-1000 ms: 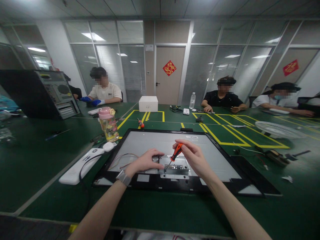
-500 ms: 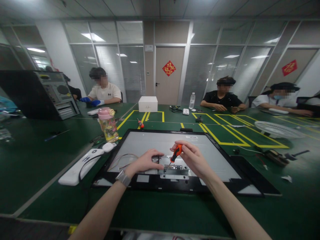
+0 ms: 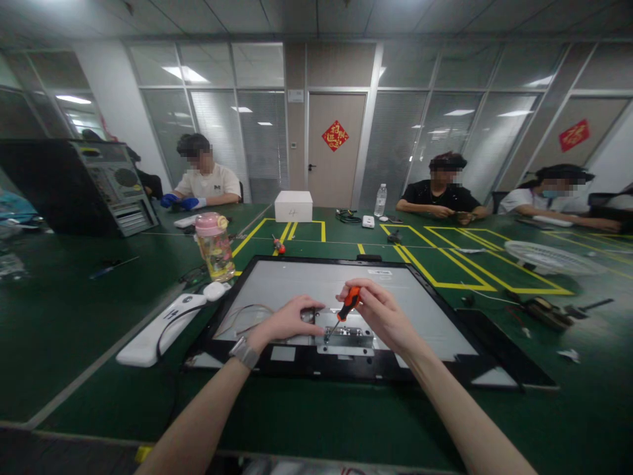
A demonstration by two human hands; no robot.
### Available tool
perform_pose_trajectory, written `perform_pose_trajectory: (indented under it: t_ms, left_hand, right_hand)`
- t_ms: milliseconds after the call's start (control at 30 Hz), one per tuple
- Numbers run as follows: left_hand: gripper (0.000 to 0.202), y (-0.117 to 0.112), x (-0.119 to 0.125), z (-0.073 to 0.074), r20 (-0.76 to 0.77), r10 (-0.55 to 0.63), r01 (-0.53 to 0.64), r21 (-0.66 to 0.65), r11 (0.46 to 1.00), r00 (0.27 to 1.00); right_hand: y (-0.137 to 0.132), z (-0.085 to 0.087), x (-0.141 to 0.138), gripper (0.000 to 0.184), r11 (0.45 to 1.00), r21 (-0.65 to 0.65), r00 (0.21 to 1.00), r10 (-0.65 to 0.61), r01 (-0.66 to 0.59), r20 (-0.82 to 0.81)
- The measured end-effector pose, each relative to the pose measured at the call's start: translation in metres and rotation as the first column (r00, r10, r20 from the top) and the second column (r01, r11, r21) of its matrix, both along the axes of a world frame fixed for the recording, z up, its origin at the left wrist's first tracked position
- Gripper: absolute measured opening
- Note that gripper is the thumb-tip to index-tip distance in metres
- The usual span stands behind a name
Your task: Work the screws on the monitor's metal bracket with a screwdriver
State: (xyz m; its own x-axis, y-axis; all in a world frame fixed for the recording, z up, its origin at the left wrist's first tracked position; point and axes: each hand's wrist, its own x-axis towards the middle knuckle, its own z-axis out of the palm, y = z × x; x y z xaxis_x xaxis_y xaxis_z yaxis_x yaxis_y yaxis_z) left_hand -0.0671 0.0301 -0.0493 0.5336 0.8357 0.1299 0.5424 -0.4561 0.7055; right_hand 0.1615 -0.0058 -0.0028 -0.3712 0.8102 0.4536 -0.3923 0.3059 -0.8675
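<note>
A flat display panel [image 3: 425, 323] with a black frame lies on the green table. On its near middle sits a silver metal bracket [image 3: 346, 349]. My left hand [image 3: 289, 320] holds the bracket's left end, thumb and fingers curled about it; the exact contact is partly hidden. An orange-and-black screwdriver [image 3: 350, 303] is gripped in my right hand [image 3: 383, 310], its handle tilted up to the right. The screwdriver's thin shaft slants down to the bracket's left part near my left thumb. Thin wires [image 3: 237, 316] lie on the panel left of my left hand.
Left of the panel are a white power strip [image 3: 148, 336] and a pink-lidded bottle [image 3: 215, 247]. A black computer case [image 3: 49, 191] stands farther left. A white box [image 3: 293, 207] is beyond the panel. A dark flat slab [image 3: 504, 349] lies at right. Several people sit across the table.
Almost nothing differs; both hands and the screwdriver keep their places on the bracket. The view has shifted very slightly.
</note>
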Motion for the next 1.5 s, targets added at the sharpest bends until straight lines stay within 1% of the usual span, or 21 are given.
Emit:
perform_pose_trajectory:
  t_ms: [100, 233, 367, 533, 700, 867, 933, 1000, 1100, 1167, 1233, 1333, 1367, 1500]
  left_hand:
    - [0.063, -0.0002, 0.0000, 0.0008, -0.003, -0.005, 0.005, -0.003, 1.000, 1.000]
    - [0.063, -0.0007, -0.0003, 0.0016, 0.007, -0.007, 0.007, -0.004, 1.000, 1.000]
    - [0.063, -0.0015, -0.0001, 0.0027, -0.003, -0.001, 0.001, -0.010, 1.000, 1.000]
    - [0.065, -0.0022, 0.0004, 0.0039, -0.001, 0.007, -0.007, -0.030, 1.000, 1.000]
    - [0.063, -0.0030, 0.0015, 0.0065, -0.006, 0.007, -0.007, -0.021, 1.000, 1.000]
    - [0.063, -0.0029, 0.0020, 0.0065, 0.001, 0.001, -0.001, -0.015, 1.000, 1.000]
    - [0.063, -0.0021, 0.0015, 0.0047, 0.008, -0.003, 0.003, -0.012, 1.000, 1.000]
    - [0.064, -0.0009, 0.0007, 0.0027, 0.008, -0.006, 0.006, -0.010, 1.000, 1.000]
    - [0.065, 0.0005, -0.0005, 0.0006, -0.002, -0.002, 0.002, -0.013, 1.000, 1.000]
    - [0.066, 0.0007, -0.0009, 0.0004, -0.005, -0.003, 0.002, -0.014, 1.000, 1.000]
    - [0.066, 0.0003, -0.0007, 0.0011, -0.009, -0.006, 0.006, -0.016, 1.000, 1.000]
    - [0.065, -0.0007, 0.0002, 0.0027, -0.012, -0.004, 0.004, -0.015, 1.000, 1.000]
    - [0.065, -0.0011, 0.0004, 0.0032, -0.011, -0.003, 0.003, -0.014, 1.000, 1.000]
    - [0.064, -0.0025, 0.0010, 0.0051, -0.007, 0.002, -0.002, -0.016, 1.000, 1.000]
  right_hand:
    - [0.0005, 0.0008, -0.0011, 0.019, 0.999, 0.004, 0.999, -0.050, 0.050, -0.008]
    - [0.0040, -0.0013, -0.0015, 0.014, 0.992, 0.054, 0.994, -0.113, 0.113, 0.006]
    - [0.0051, -0.0028, -0.0012, 0.012, 0.996, 0.030, 0.996, -0.088, 0.088, 0.001]
    - [0.0062, -0.0045, 0.0001, 0.028, 0.991, -0.027, 0.992, -0.129, 0.129, -0.004]
    - [0.0054, -0.0042, -0.0010, 0.020, 0.992, -0.014, 0.992, -0.128, 0.127, -0.017]
    - [0.0049, -0.0044, -0.0015, 0.023, 0.992, -0.009, 0.992, -0.123, 0.123, -0.015]
    - [0.0066, -0.0056, -0.0007, 0.024, 0.990, 0.011, 0.990, -0.138, 0.137, 0.020]
    - [0.0081, -0.0069, 0.0002, 0.024, 0.982, 0.043, 0.981, -0.184, 0.182, 0.059]
    - [0.0081, -0.0073, 0.0009, 0.020, 0.949, 0.121, 0.947, -0.303, 0.290, 0.103]
    - [0.0068, -0.0068, 0.0011, 0.019, 0.922, 0.182, 0.922, -0.366, 0.342, 0.123]
    - [0.0059, -0.0066, 0.0012, 0.022, 0.916, 0.215, 0.917, -0.372, 0.338, 0.143]
    - [0.0058, -0.0073, 0.0007, 0.027, 0.934, 0.201, 0.933, -0.327, 0.294, 0.151]
    - [0.0060, -0.0077, 0.0003, 0.027, 0.933, 0.198, 0.933, -0.330, 0.299, 0.147]
    - [0.0059, -0.0077, -0.0012, 0.020, 0.883, 0.258, 0.895, -0.432, 0.393, 0.114]
